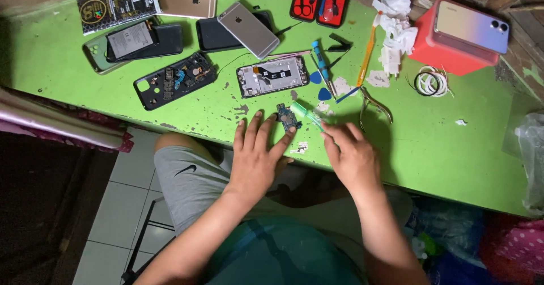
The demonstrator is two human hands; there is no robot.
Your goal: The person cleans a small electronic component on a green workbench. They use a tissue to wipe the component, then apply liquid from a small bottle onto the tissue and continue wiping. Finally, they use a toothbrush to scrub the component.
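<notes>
Steadying the small circuit board (288, 117) near the desk's (430, 149) front edge, our left hand (258, 157) lies flat, grip released; our right hand (351, 154) grasps a green-tipped tool (307, 116); next, we judge, careful aim at the board.

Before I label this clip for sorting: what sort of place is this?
Probably a small phone-repair bench. The green table holds an opened phone frame, a red tool kit and a small circuit board by the left hand.

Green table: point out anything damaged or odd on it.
The green table has paint chipped off in patches near the front edge, left of the small circuit board. A phone back shell lies opened, parts exposed. Crumpled tissues are strewn about.
</notes>
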